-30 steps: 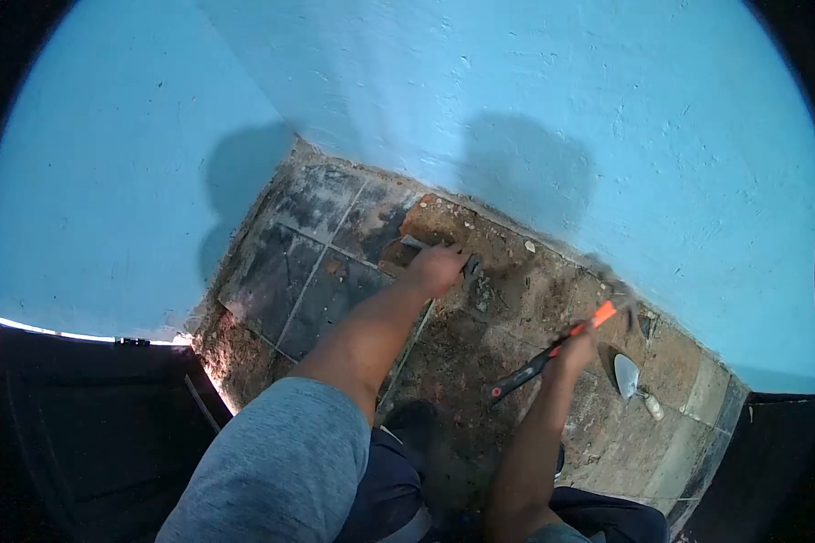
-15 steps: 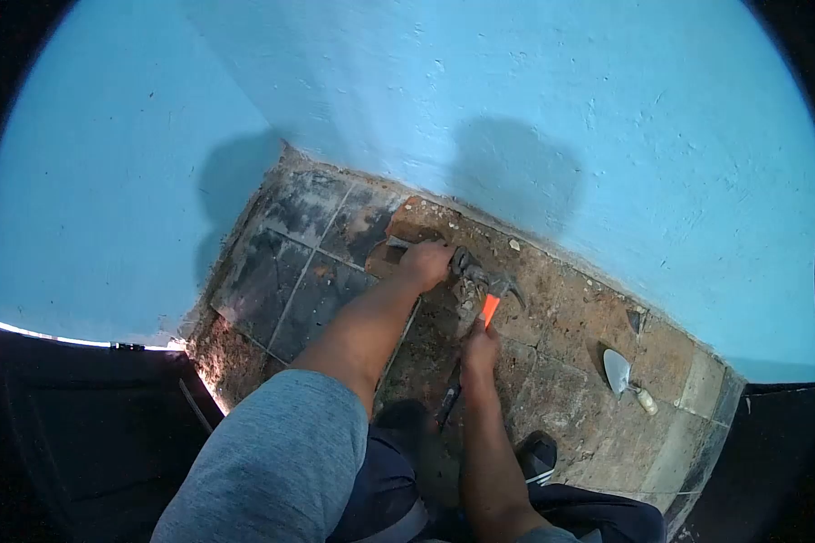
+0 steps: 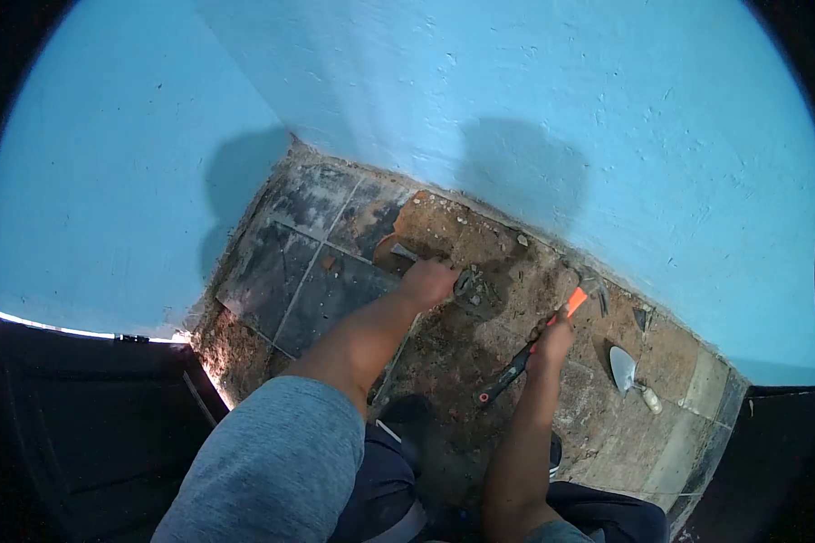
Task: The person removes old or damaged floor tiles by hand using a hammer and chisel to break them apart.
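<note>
My left hand (image 3: 428,284) is closed around a chisel (image 3: 404,252), whose flat blade points at the broken edge of a dark floor tile (image 3: 385,215). The chisel's other end sticks out on the right side of my fist. Farther right, my right hand (image 3: 552,342) grips a claw hammer (image 3: 513,369) with an orange and black handle. Its metal head is up and to the right, away from the chisel, near the foot of the wall.
A trowel (image 3: 622,368) with a pale handle lies on the bare, rough floor (image 3: 489,335) at the right. Dark tiles (image 3: 321,303) cover the corner at left, with a small fragment on them. Blue walls (image 3: 407,90) border the floor. My feet are just below my hands.
My right hand has swung the hammer from beside the chisel's end out to the right. My left hand stays in nearly the same place. A small fragment now lies on the dark tile.
</note>
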Tool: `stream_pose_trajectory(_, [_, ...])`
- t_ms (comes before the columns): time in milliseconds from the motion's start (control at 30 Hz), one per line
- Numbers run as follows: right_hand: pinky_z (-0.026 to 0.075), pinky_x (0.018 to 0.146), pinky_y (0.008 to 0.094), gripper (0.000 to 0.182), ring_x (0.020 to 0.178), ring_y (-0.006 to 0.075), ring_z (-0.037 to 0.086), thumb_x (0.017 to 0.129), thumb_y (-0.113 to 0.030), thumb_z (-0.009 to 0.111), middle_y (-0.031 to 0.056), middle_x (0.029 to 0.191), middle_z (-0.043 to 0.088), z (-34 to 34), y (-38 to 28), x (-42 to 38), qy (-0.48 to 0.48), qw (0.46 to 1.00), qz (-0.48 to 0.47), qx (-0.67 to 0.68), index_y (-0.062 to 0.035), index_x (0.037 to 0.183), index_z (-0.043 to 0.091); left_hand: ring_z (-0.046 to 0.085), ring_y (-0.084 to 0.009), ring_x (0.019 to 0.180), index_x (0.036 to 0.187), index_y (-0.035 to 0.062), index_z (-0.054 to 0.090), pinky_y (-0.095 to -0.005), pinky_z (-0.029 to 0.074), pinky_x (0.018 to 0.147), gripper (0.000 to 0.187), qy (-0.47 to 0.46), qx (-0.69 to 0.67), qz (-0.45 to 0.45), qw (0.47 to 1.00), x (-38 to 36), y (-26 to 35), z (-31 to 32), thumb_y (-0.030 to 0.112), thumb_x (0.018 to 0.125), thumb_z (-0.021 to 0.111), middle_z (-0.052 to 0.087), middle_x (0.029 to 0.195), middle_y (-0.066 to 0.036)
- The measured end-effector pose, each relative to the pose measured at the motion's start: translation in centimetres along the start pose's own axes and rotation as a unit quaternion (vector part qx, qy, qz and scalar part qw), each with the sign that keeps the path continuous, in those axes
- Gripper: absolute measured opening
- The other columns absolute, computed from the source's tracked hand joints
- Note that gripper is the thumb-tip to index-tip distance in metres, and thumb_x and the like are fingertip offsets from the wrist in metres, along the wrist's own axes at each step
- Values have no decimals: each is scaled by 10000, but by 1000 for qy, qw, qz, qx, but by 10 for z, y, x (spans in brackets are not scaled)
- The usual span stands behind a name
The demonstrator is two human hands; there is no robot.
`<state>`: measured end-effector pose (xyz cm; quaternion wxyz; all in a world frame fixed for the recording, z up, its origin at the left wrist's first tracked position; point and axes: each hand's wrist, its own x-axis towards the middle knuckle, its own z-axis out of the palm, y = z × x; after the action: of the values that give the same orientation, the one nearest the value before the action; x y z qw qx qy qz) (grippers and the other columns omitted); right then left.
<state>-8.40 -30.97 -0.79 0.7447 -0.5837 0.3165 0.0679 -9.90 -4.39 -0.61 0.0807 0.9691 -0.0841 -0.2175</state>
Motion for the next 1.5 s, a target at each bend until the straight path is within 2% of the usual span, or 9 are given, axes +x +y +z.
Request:
stream_pose_trajectory(300, [347,439,307,378,457,149,420,1041,-436,450,6,579,418,-9,-38,-8,10,999,-51,-13,-110,858,502,670,-319,853,1401,52,506,-458,596,686,496,67,13,-140,988,12,-22,-10,41,912,592,669,956,-151])
stream_pose_trajectory(500, [382,440,283,392,491,135,455,1043,-412,451,11,624,470,4,-77,-15,97,960,-252,70,-74,855,516,675,-324,982,1196,61,626,-452,574,812,291,48,-27,-156,986,21,-24,-13,81,910,576,680,1047,-140])
stream_pose_trajectory(633, [418,542,338,372,620,168,485,1054,-352,454,39,719,512,12,11,20,139,933,-327,-54,-44,856,519,677,-321,975,1118,68,645,-455,575,798,217,132,-31,-136,981,18,-25,4,93,928,542,692,997,-136])
stream_pose_trajectory(667, [461,614,394,417,680,226,566,1037,-380,481,101,770,589,38,25,-15,114,965,-201,-126,6,907,574,677,-319,977,1102,67,649,-456,574,797,207,118,-33,-140,983,18,-24,-1,100,933,535,693,990,-138])
stream_pose_trajectory(700, [476,698,447,458,756,305,623,1025,-384,497,168,803,634,45,74,-11,123,898,-153,-393,60,984,604,677,-316,979,1086,67,652,-456,574,795,198,104,-34,-144,984,19,-21,-3,108,937,527,694,983,-140])
stream_pose_trajectory(733, [467,754,481,456,817,375,640,1031,-365,486,211,813,644,54,79,-25,-111,858,-133,-484,75,1042,607,678,-315,974,1083,66,654,-455,574,793,201,117,-28,-129,984,22,-21,1,114,941,521,694,974,-141])
stream_pose_trajectory(1000, [379,451,339,411,486,159,490,1036,-414,463,13,611,486,43,66,-34,-108,969,29,-219,-90,790,521,682,-303,960,1163,56,641,-445,575,776,271,145,57,-74,985,26,-36,29,148,933,532,685,1019,-129])
stream_pose_trajectory(1400, [360,389,330,408,393,182,447,1042,-435,457,34,550,459,11,18,13,-8,998,35,-45,-95,816,470,638,-303,1063,1329,12,520,-420,576,857,450,20,140,210,967,6,4,16,127,898,576,584,1274,-148])
stream_pose_trajectory(1500, [365,404,327,398,406,179,450,1043,-432,457,32,553,457,15,12,6,1,997,56,-59,-97,829,470,614,-314,1134,1357,2,499,-435,564,889,499,26,106,135,985,45,6,15,115,877,577,571,1301,-155])
